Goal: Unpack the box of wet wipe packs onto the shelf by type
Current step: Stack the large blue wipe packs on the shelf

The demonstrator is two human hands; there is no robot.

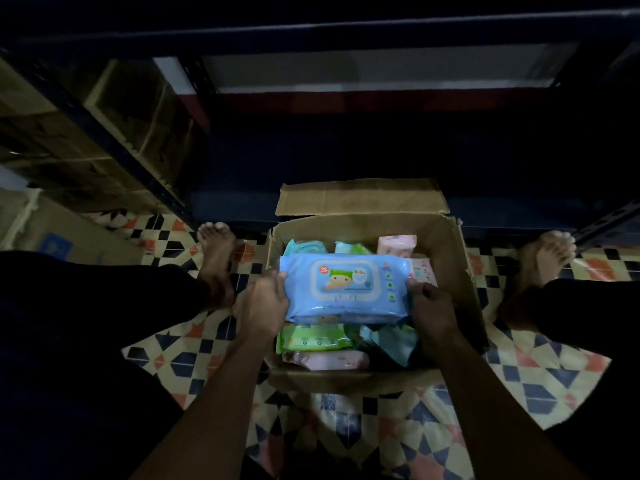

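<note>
Head view, looking down between the person's legs at an open cardboard box that stands on a patterned tile floor. A blue wet wipe pack lies level and face up over the middle of the box, held at its two short ends. The left hand grips the left end, thumb on the upper face and fingers curled beneath; the right hand grips the right end, its fingers folded round the edge. Each grip is thus closed on the pack — neither hand is free.

Beneath and around the blue pack, more packs fill the box: a green pack and a pink pack at the near side, a teal pack at the near right, and further pale green, teal and pink packs along the far side. How many lie beneath cannot be told.

The box's far flap is folded outward, toward a dark metal shelf whose lower level — directly beyond the box — is in deep shadow. Stacked cartons sit in the shelving bay at far left. A bare foot rests on the floor on each side of the box.
</note>
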